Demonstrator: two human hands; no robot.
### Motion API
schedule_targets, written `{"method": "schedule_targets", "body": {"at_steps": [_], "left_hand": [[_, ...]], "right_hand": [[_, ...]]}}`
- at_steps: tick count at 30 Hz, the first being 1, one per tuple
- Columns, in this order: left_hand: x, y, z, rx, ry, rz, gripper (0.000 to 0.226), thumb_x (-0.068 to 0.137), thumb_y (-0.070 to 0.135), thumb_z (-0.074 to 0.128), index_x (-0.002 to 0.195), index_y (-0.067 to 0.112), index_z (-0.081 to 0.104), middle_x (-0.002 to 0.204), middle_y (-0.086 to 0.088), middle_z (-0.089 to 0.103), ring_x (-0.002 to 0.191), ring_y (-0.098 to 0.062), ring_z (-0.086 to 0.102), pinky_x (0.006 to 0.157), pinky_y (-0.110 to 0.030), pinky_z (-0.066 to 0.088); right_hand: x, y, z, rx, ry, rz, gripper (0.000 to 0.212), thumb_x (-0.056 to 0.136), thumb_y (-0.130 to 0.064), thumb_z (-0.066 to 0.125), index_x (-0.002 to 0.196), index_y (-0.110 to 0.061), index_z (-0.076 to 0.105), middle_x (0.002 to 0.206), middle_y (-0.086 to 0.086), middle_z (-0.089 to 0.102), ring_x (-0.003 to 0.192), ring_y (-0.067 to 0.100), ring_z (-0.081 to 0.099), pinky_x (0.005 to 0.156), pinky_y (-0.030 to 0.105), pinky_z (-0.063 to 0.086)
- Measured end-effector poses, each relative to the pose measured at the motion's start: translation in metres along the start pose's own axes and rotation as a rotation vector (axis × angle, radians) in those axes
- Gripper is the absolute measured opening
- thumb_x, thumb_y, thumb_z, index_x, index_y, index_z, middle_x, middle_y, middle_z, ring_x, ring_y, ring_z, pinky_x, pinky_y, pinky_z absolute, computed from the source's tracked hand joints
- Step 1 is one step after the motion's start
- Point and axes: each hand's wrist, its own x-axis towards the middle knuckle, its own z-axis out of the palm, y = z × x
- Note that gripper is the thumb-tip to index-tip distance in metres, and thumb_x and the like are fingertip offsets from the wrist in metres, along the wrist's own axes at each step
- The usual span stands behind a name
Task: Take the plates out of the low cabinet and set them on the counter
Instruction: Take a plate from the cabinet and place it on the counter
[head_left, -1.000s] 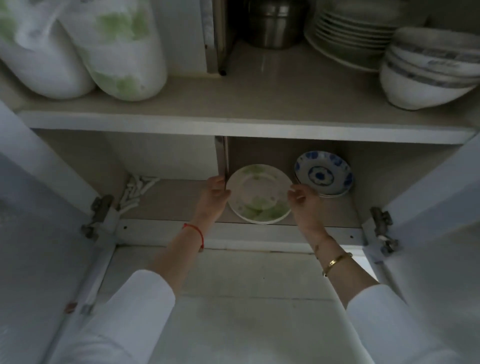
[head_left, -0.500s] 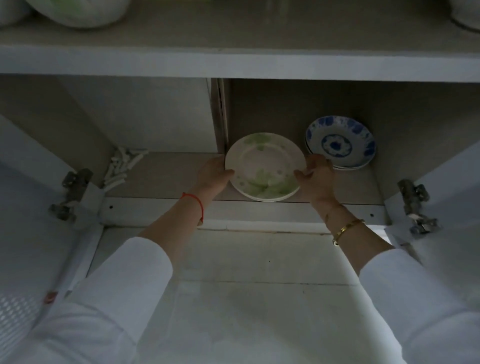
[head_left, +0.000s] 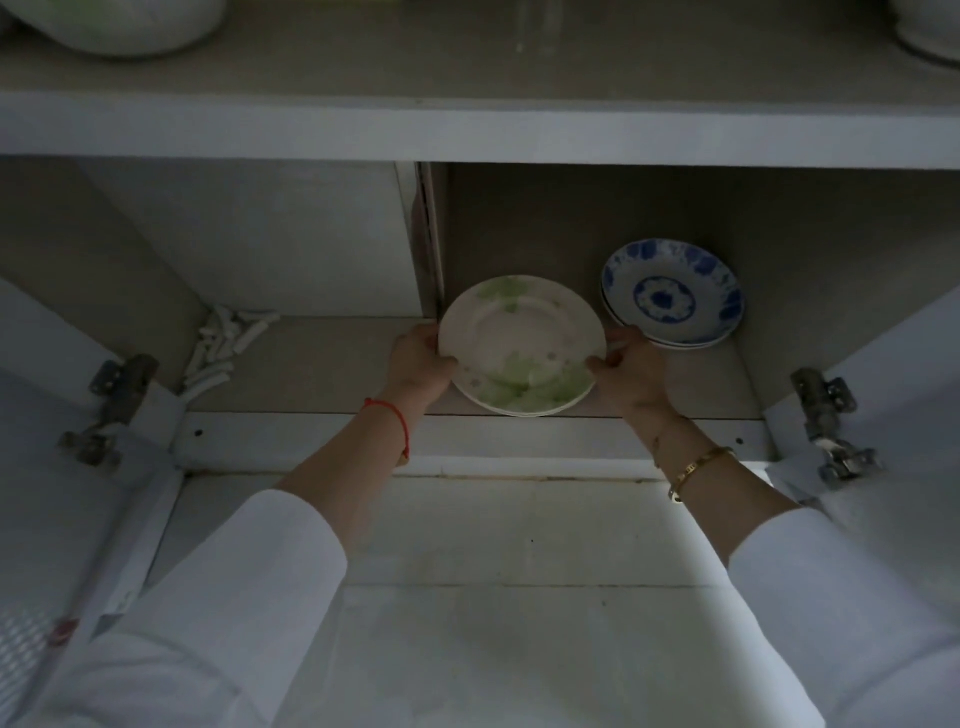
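A small stack of white plates with green leaf print (head_left: 519, 345) sits at the front of the low cabinet's bottom shelf (head_left: 322, 364). My left hand (head_left: 420, 364) grips the stack's left rim, thumb over the top. My right hand (head_left: 631, 376) grips the right rim the same way. The top plate tilts up toward me. Behind and to the right, two blue-patterned plates (head_left: 672, 293) lie stacked against the back wall.
A vertical divider (head_left: 428, 239) stands just left of the green plates. White stick-shaped pieces (head_left: 223, 343) lie in the left compartment's corner. Both cabinet doors hang open, with hinges at left (head_left: 106, 410) and right (head_left: 831, 426). The upper shelf edge (head_left: 478, 132) overhangs.
The view has dropped toward the lower shelf and come closer. Both hands have closed round the rims of the green plates, and the stack has tilted up a little.
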Motion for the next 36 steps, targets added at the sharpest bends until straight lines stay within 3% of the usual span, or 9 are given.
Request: {"method": "schedule_targets", "body": {"at_steps": [7,11,13,15,18,23,27,31,36], "left_hand": [[-0.012,0.005,-0.006,-0.123,-0.026,-0.041,0.037,0.075,-0.01,0.058,0.087,0.024,0.061,0.098,-0.007,0.063,0.111,-0.036,0.061,0.094,-0.051,0.054],[-0.019,0.007,-0.01,-0.188,-0.038,-0.042,0.042,0.081,-0.01,0.056,0.101,0.027,0.057,0.112,-0.01,0.063,0.117,-0.033,0.058,0.1,-0.049,0.051],[-0.027,0.011,-0.014,-0.205,-0.034,-0.024,0.044,0.083,-0.012,0.051,0.095,0.03,0.056,0.106,-0.007,0.063,0.11,-0.029,0.059,0.1,-0.046,0.051],[-0.037,0.015,-0.021,-0.225,0.002,0.0,0.044,0.083,-0.013,0.049,0.087,0.03,0.055,0.09,0.002,0.059,0.099,-0.023,0.058,0.095,-0.041,0.053],[-0.054,0.017,-0.035,-0.259,-0.003,0.005,0.039,0.084,-0.014,0.046,0.094,0.023,0.055,0.09,0.006,0.057,0.1,-0.021,0.056,0.091,-0.037,0.05],[-0.09,0.016,-0.06,-0.301,-0.009,0.039,0.043,0.082,-0.016,0.049,0.116,0.008,0.059,0.12,-0.012,0.065,0.117,-0.033,0.06,0.099,-0.049,0.051],[-0.128,0.018,-0.08,-0.333,-0.011,0.088,0.048,0.079,-0.02,0.046,0.104,0.02,0.058,0.095,0.001,0.065,0.101,-0.027,0.062,0.075,-0.029,0.054],[-0.166,0.019,-0.1,-0.386,-0.035,0.088,0.049,0.078,-0.021,0.046,0.101,0.021,0.06,0.095,0.002,0.065,0.092,-0.019,0.063,0.065,-0.025,0.055],[-0.216,0.027,-0.122,-0.439,-0.058,0.051,0.052,0.082,-0.014,0.05,0.127,0.01,0.054,0.12,-0.009,0.062,0.111,-0.027,0.06,0.081,-0.039,0.057]], "right_hand": [[-0.011,-0.007,0.001,0.136,0.06,0.021,0.032,0.08,0.007,0.064,0.111,0.003,0.057,0.107,0.021,0.069,0.096,0.035,0.066,0.081,0.036,0.051],[-0.02,-0.012,-0.003,0.189,0.075,0.054,0.031,0.084,0.005,0.06,0.114,0.002,0.054,0.098,0.015,0.066,0.083,0.019,0.059,0.075,0.024,0.047],[-0.028,-0.014,-0.004,0.229,0.094,0.067,0.028,0.086,0.004,0.057,0.113,0.0,0.053,0.088,0.003,0.061,0.075,0.012,0.055,0.066,0.013,0.044],[-0.036,-0.018,-0.006,0.27,0.104,0.056,0.023,0.088,0.004,0.054,0.108,-0.004,0.049,0.079,-0.008,0.054,0.073,0.011,0.053,0.071,0.021,0.045],[-0.051,-0.025,-0.011,0.299,0.112,0.036,0.018,0.09,0.001,0.051,0.1,-0.011,0.041,0.076,-0.009,0.051,0.071,0.004,0.052,0.074,0.029,0.043],[-0.088,-0.037,-0.023,0.35,0.087,0.037,0.007,0.094,-0.004,0.047,0.097,-0.008,0.042,0.089,0.013,0.056,0.085,0.026,0.058,0.08,0.037,0.049],[-0.125,-0.047,-0.037,0.357,0.079,0.097,0.009,0.096,-0.009,0.049,0.103,-0.007,0.045,0.1,0.024,0.06,0.094,0.038,0.06,0.084,0.052,0.053],[-0.167,-0.059,-0.057,0.412,0.08,0.122,0.009,0.096,-0.01,0.05,0.103,-0.009,0.045,0.092,0.013,0.058,0.086,0.029,0.058,0.075,0.044,0.052],[-0.213,-0.076,-0.095,0.487,0.082,0.126,0.008,0.096,-0.012,0.051,0.104,-0.011,0.047,0.083,0.001,0.058,0.066,0.013,0.057,0.05,0.022,0.047]]}}
